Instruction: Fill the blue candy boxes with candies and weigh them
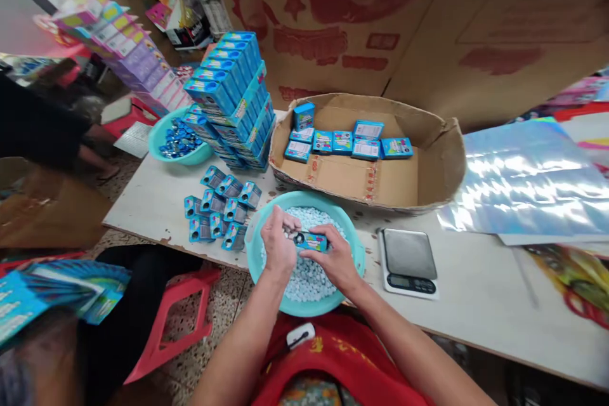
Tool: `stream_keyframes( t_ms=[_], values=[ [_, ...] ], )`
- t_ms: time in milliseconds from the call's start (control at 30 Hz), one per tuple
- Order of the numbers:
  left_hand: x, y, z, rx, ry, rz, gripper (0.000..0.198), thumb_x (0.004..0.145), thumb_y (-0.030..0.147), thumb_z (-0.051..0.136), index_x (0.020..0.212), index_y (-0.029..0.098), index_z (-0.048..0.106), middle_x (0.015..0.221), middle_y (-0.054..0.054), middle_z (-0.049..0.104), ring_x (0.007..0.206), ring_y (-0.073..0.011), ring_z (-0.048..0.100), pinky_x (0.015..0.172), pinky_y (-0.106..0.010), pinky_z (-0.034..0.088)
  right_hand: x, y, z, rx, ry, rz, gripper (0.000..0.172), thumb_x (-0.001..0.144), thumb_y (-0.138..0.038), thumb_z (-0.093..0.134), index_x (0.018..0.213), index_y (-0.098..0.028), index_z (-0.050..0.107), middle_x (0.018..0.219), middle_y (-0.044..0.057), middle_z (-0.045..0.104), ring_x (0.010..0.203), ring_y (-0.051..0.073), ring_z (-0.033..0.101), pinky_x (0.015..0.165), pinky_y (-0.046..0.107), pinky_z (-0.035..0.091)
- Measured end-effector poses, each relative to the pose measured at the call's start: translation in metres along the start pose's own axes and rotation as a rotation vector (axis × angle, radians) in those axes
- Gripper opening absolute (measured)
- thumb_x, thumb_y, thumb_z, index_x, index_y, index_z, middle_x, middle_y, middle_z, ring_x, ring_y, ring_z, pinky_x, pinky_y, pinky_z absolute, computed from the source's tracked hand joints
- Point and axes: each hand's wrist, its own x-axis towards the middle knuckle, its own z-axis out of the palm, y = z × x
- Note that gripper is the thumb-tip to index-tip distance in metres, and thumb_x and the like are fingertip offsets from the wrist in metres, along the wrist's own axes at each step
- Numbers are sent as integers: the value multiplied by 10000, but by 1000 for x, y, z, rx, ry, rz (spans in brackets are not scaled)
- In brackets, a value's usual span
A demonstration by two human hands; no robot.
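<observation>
Over a turquoise basin (358,260) of small white candies (309,282), both hands work close together. My right hand (337,257) grips a small blue printed box (311,241) by its far end, thumb and fingers on opposite sides. At the box's other end, where a dark round spot shows, my left hand (278,244) is closed with a few white candies showing at its fingers. Left of the basin, several small blue boxes (214,201) stand in rows on the table. Behind the basin, a cut-down cardboard carton (394,179) contains several more blue boxes.
A digital scale (409,260) lies right of the basin, near shiny silver sheets (533,184). Tall stacks of blue boxes (233,101) rise behind the rows, beside a bowl (204,153) of blue foil pieces. Another person's dark-clad leg (137,279) and a red stool (185,311) are at left.
</observation>
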Motion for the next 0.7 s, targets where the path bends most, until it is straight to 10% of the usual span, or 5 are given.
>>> stream_keyframes(
  t_ms=[233, 367, 500, 700],
  values=[
    [8, 0, 2, 99, -20, -50, 462, 849, 568, 485, 617, 186, 366, 505, 65, 263, 386, -56, 258, 383, -187, 222, 3, -8, -19, 75, 41, 74, 436, 592, -477, 821, 893, -217, 640, 901, 34, 627, 883, 230, 594, 827, 374, 477],
    [15, -19, -39, 827, -229, 33, 372, 823, 534, 507, 689, 188, 541, 711, -53, 573, 677, -172, 565, 556, -271, 447, -14, -7, -67, 107, 101, 153, 461, 571, -461, 835, 921, -229, 645, 981, 36, 634, 920, 237, 604, 827, 357, 492],
    [34, -29, -66, 1367, -407, 231, 291, 803, 408, 567, 1018, 224, 634, 1149, -91, 610, 1104, -274, 534, 931, -429, 431, -42, 22, -137, -37, 333, 292, 476, 616, -464, 792, 996, -222, 638, 1039, 56, 650, 914, 246, 615, 814, 363, 497],
    [139, -14, 31, 1431, -377, 572, 370, 878, 363, 454, 1206, 201, 510, 1186, -105, 576, 1100, -229, 544, 959, -352, 417, -55, 98, -194, -270, 681, 470, 602, 573, -592, 729, 990, -173, 616, 967, 80, 656, 879, 289, 615, 805, 422, 486]
  ],
)
